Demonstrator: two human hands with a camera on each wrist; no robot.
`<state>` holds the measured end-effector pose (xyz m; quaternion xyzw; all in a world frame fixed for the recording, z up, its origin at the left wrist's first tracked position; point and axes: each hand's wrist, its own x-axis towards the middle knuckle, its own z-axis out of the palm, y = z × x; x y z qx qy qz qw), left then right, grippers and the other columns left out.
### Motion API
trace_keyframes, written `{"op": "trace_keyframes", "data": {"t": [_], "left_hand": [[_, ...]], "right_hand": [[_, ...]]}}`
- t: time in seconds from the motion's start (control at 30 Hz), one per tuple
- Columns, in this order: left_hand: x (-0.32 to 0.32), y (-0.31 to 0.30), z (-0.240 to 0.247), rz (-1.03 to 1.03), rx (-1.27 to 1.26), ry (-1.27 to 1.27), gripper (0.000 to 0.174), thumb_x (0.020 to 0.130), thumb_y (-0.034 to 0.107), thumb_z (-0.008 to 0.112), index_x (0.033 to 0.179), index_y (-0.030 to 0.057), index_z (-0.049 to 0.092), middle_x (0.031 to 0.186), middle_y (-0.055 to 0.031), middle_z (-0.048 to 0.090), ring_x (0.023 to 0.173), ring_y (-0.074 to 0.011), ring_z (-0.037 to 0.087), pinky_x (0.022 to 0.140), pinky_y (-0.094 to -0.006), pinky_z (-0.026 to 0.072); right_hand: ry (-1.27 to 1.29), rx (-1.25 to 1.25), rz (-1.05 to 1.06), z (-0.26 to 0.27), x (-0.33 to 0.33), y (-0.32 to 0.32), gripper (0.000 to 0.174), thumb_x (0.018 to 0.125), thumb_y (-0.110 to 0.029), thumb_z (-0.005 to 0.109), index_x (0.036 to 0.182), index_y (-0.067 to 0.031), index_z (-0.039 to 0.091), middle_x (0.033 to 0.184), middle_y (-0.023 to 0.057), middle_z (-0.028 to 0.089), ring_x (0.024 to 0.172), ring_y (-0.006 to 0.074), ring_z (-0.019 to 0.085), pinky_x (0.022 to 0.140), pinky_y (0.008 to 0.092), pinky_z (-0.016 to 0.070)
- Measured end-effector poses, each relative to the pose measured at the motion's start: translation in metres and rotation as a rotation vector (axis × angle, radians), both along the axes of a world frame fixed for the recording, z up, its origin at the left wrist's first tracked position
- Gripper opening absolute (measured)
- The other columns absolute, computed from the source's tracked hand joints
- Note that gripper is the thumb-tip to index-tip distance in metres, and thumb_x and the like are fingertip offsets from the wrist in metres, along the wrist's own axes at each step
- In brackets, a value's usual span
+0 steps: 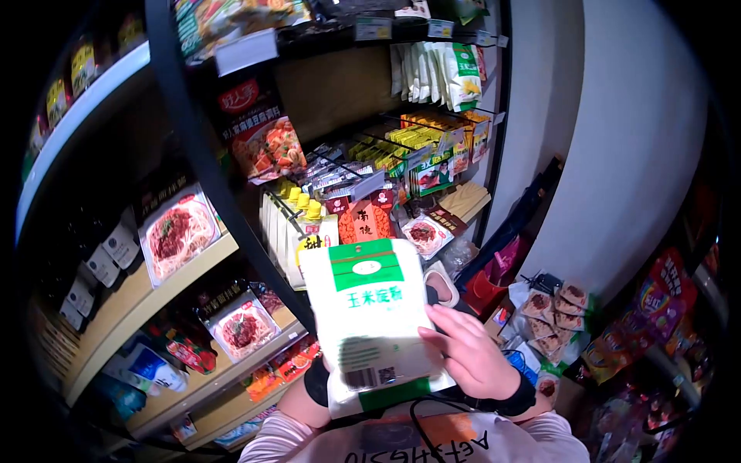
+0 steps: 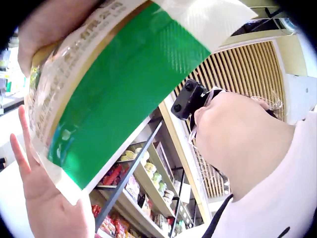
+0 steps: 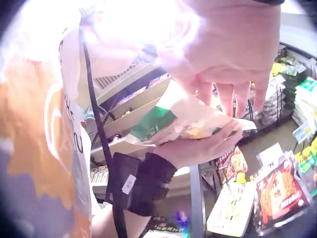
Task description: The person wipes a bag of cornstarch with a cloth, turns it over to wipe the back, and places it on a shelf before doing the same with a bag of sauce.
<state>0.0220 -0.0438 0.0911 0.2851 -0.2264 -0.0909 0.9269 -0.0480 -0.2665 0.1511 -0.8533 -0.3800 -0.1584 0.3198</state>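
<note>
A white and green packet [image 1: 370, 289] is upright before the person's chest in the head view, with a second green-banded packet edge [image 1: 386, 397] showing below and behind it. My left hand [image 3: 198, 148] grips the packet [image 3: 166, 116] from beneath in the right wrist view; in the head view it is hidden behind the packet. At the packet's right side lies my right hand [image 1: 475, 355], fingers extended and touching its front. The left wrist view shows the packet's green underside [image 2: 124, 84] close up and my right hand's palm [image 2: 57, 206] beyond it.
Shelves with hanging white-green packets [image 1: 463, 73], yellow packets [image 1: 409, 139] and yellow-capped pouches [image 1: 305, 204] stand ahead. Left are a shelf edge [image 1: 154, 309] and dark bottles [image 1: 116, 243]. A pale wall [image 1: 625, 139] is right, above piled food packs [image 1: 552, 316]. A dark cord [image 3: 99, 124] hangs at the chest.
</note>
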Motion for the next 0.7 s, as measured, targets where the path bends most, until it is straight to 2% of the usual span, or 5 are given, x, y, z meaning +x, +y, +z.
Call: {"op": "trace_keyframes", "data": {"t": [0.23, 0.37, 0.6, 0.63, 0.7], "left_hand": [[0.006, -0.089, 0.069, 0.244, 0.173, -0.153, 0.056, 0.092, 0.014, 0.036, 0.144, 0.0039, 0.018, 0.145, -0.0150, 0.027, 0.130, -0.0245, 0.033, 0.107, -0.0347, 0.0253], [0.008, -0.115, 0.064, 0.647, 0.792, -0.657, 0.067, 0.077, -0.005, 0.046, 0.140, -0.0003, 0.024, 0.143, -0.0182, 0.029, 0.134, -0.0266, 0.027, 0.109, -0.0356, 0.0202], [0.023, -0.112, 0.076, 0.540, 1.194, -0.995, 0.073, 0.077, 0.008, 0.062, 0.139, 0.0006, 0.025, 0.139, -0.0207, 0.031, 0.132, -0.0334, 0.028, 0.109, -0.0389, 0.0226], [0.032, -0.110, 0.070, 0.680, 1.194, -0.967, 0.078, 0.077, 0.012, 0.064, 0.141, 0.0020, 0.020, 0.141, -0.0211, 0.027, 0.132, -0.0320, 0.029, 0.107, -0.0384, 0.0259], [0.050, -0.112, 0.063, 0.230, 0.905, -0.427, 0.072, 0.084, 0.012, 0.062, 0.142, 0.0038, 0.018, 0.143, -0.0165, 0.026, 0.129, -0.0266, 0.034, 0.103, -0.0355, 0.0337]], "right_hand": [[0.221, 0.245, 0.189, -0.029, 0.004, -0.001, 0.102, 0.068, -0.035, 0.075, 0.142, -0.0009, 0.013, 0.140, 0.0275, 0.025, 0.132, 0.0406, 0.024, 0.109, 0.0443, 0.0204], [0.930, 0.763, 0.338, -0.063, 0.012, -0.011, 0.073, 0.083, -0.026, 0.061, 0.139, -0.0003, 0.022, 0.132, 0.0089, 0.038, 0.121, 0.0185, 0.038, 0.100, 0.0308, 0.0326], [1.065, 1.663, 0.491, -0.062, 0.039, -0.031, 0.057, 0.081, -0.021, 0.042, 0.133, 0.0005, 0.035, 0.128, 0.0169, 0.048, 0.116, 0.0304, 0.050, 0.103, 0.0440, 0.0355], [1.048, 1.687, 0.506, -0.063, 0.045, -0.038, 0.061, 0.078, -0.020, 0.042, 0.134, 0.0025, 0.033, 0.131, 0.0188, 0.046, 0.118, 0.0323, 0.048, 0.104, 0.0447, 0.0336], [1.005, 1.629, 0.520, -0.055, 0.052, -0.055, 0.064, 0.076, -0.018, 0.041, 0.135, 0.0053, 0.030, 0.134, 0.0208, 0.043, 0.121, 0.0340, 0.045, 0.106, 0.0442, 0.0319]]}}
